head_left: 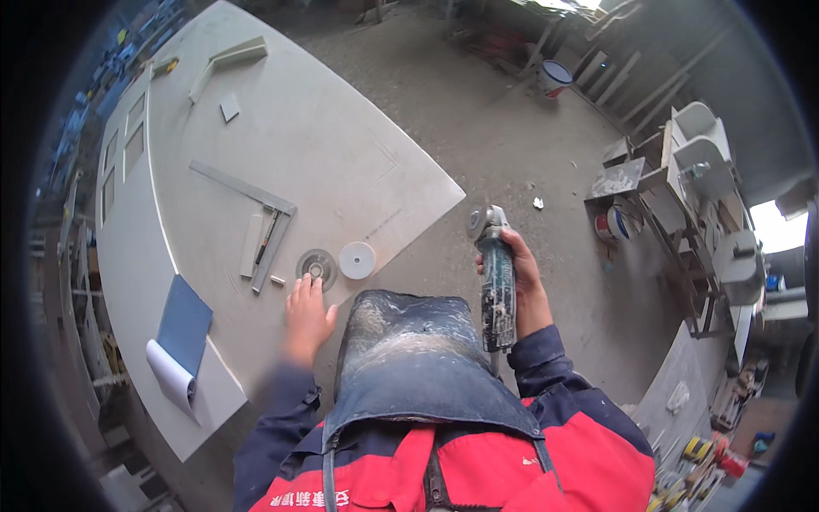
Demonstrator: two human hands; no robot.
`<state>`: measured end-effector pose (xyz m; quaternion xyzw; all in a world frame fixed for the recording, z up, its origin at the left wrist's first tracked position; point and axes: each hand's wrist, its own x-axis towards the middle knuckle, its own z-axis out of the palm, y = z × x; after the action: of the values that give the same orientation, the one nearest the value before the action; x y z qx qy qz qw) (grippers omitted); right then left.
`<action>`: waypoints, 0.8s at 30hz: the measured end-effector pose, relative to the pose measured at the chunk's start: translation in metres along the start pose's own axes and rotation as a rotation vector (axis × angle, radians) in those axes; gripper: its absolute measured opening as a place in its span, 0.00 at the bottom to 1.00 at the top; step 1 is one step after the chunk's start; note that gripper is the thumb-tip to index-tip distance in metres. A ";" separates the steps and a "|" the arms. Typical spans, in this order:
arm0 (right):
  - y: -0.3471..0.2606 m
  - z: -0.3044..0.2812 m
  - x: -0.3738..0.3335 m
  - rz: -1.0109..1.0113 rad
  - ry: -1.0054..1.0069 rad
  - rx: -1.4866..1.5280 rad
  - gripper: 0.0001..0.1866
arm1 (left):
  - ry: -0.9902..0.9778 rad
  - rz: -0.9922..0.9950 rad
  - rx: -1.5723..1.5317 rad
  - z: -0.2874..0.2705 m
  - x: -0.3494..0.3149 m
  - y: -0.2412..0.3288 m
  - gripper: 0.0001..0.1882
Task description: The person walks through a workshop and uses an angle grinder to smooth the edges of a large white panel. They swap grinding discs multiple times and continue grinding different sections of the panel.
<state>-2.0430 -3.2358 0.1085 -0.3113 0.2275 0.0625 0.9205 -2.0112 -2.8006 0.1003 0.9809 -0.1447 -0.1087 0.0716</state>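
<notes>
Angle grinder [498,294] is in the right hand [527,273], off the right corner of the white slab [358,154], over the floor. Long axis runs near-far, head at the far end, tail toward the wearer's apron [418,358]. The disc on its head sits on the left side. Right hand is closed round the body just behind the head.

Left hand [309,317] is open, fingers extended and slightly apart, tips at the near rim of a grey disc [316,266]. Can't tell if it grips the rim. Round white disc [357,260] with a centre hole lies just right of that.

Slab is smooth, matte, with faint lines on it. Flat metal square [277,226] lies left of the discs, corner to the right; dark marker [267,235] and pale strip [252,245] inside its angle. Blue pad [185,317] at near left, white sheet curled at its near end.

Room: dusty grey concrete floor [478,128], white bucket [554,78] with blue rim at far right, curved pale panels [704,136] stacked on the right.
</notes>
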 end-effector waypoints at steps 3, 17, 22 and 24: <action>-0.009 0.013 0.026 0.038 -0.010 -0.158 0.24 | 0.012 -0.060 -0.030 -0.001 -0.020 0.013 0.37; -0.020 0.029 0.062 0.131 0.046 -0.286 0.24 | 0.125 -0.140 -0.117 0.002 -0.025 0.025 0.33; -0.017 0.032 0.059 0.125 0.058 -0.327 0.23 | 0.118 -0.099 -0.103 0.000 -0.025 0.020 0.32; -0.015 0.033 0.059 0.120 0.093 -0.327 0.28 | 0.100 -0.100 -0.114 -0.002 -0.025 0.019 0.32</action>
<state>-1.9738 -3.2296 0.1132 -0.4455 0.2749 0.1390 0.8406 -2.0396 -2.8107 0.1099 0.9854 -0.0854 -0.0712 0.1292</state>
